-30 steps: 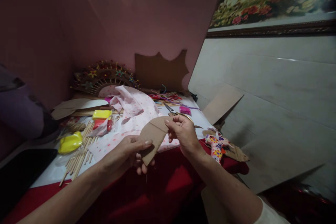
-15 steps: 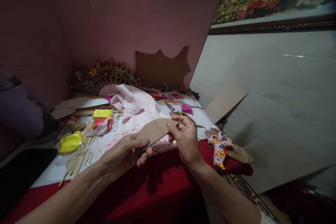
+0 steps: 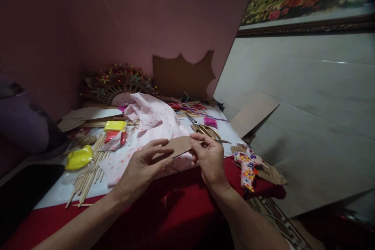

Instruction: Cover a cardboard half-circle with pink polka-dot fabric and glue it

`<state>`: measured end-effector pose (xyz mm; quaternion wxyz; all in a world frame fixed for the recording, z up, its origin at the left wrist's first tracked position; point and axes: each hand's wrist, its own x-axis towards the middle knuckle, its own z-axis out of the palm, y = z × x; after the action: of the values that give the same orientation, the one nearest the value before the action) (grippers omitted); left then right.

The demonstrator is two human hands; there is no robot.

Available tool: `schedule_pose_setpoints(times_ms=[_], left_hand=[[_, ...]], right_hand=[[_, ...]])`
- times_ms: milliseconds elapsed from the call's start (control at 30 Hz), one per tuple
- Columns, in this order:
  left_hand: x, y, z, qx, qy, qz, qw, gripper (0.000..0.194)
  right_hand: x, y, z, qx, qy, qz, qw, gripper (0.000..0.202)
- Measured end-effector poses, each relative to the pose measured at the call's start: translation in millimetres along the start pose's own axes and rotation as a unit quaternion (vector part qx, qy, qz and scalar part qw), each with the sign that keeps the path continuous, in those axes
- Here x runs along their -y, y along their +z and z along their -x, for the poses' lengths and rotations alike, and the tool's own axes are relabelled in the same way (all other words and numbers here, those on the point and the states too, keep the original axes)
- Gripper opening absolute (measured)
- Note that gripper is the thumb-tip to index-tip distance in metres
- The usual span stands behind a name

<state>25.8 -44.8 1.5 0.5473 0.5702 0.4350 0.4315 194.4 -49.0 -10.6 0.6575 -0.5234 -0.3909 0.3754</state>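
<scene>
Above the front edge of the table, where white paper [image 3: 231,136] meets red cloth [image 3: 193,203], two bare hands come together at a piece of cardboard [image 3: 180,145]. Both forearms reach up from the lower corners, angling inward. The right hand [image 3: 209,160] is bent at the wrist and turned inward, its thumb and forefinger pinched close on the card's right end, the other fingers curled beneath. The left hand [image 3: 142,168] is looser: its fingers stretch to the right, slightly parted, across the card's left part, with the thumb apart and lower (whether they press on it, I cannot tell). The card is tilted, so its face looks narrow, and it is held up in front of a crumpled pink spotted cloth [image 3: 155,117]. Gold-handled scissors [image 3: 206,131] lie just beyond the right hand; thin wooden sticks [image 3: 88,181] are left of the left hand.
</scene>
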Motion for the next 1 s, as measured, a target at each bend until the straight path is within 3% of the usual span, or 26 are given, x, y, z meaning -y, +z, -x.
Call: schedule_pose_setpoints(times_ms=[67, 233, 367, 400, 500, 567, 633, 667, 733, 800, 833, 867, 900, 933, 1000], left_hand=[[2, -0.1, 0, 0.004, 0.022, -0.017, 1.000, 0.025], [5, -4.9, -1, 0.041, 0.049, -0.028, 0.998, 0.029], [12, -11.6, -8, -0.070, 0.125, -0.100, 0.985, 0.033], [16, -12.5, -11, -0.076, 0.160, -0.141, 0.974, 0.031], [32, -10.8, -20, 0.013, 0.260, -0.334, 0.906, 0.020], [40, -7.5, -24, 0.072, 0.271, -0.452, 0.847, 0.017], [41, -5.8, -24, 0.082, 0.265, -0.506, 0.817, 0.020], [38, -6.1, -22, 0.079, 0.265, -0.501, 0.820, 0.021], [26, -9.0, -17, 0.121, 0.254, -0.427, 0.860, 0.020], [12, -13.0, -11, 0.274, 0.195, -0.295, 0.894, 0.018], [6, -14.5, -10, 0.367, 0.155, -0.243, 0.885, 0.014], [2, -15.4, -9, 0.396, 0.134, -0.222, 0.881, 0.014], [0, -15.4, -11, 0.375, 0.134, -0.236, 0.886, 0.017], [1, -14.8, -14, 0.318, 0.148, -0.284, 0.892, 0.020], [6, -12.2, -23, 0.184, 0.200, -0.423, 0.864, 0.023]], right_hand=[[1, 0, 3, 0.009, 0.015, -0.012, 1.000, 0.031], [2, -6, -2, 0.018, -0.005, -0.028, 0.999, 0.031], [4, -18, -9, -0.019, -0.070, -0.039, 0.997, 0.032], [5, -22, -9, -0.042, -0.087, -0.045, 0.994, 0.035], [11, -31, -7, -0.088, -0.110, -0.069, 0.988, 0.043], [14, -36, -3, -0.087, -0.095, -0.091, 0.988, 0.041], [16, -40, 2, -0.083, -0.064, -0.117, 0.988, 0.040], [16, -41, 4, -0.086, -0.049, -0.130, 0.986, 0.040], [17, -46, 10, -0.098, -0.025, -0.150, 0.984, 0.042], [17, -51, 16, -0.108, -0.014, -0.158, 0.981, 0.041], [18, -54, 19, -0.111, -0.012, -0.160, 0.981, 0.041], [18, -56, 23, -0.112, -0.008, -0.160, 0.981, 0.041], [19, -58, 26, -0.113, -0.004, -0.161, 0.981, 0.041], [19, -59, 29, -0.113, 0.001, -0.163, 0.980, 0.042], [19, -61, 35, -0.113, 0.011, -0.166, 0.980, 0.043]])
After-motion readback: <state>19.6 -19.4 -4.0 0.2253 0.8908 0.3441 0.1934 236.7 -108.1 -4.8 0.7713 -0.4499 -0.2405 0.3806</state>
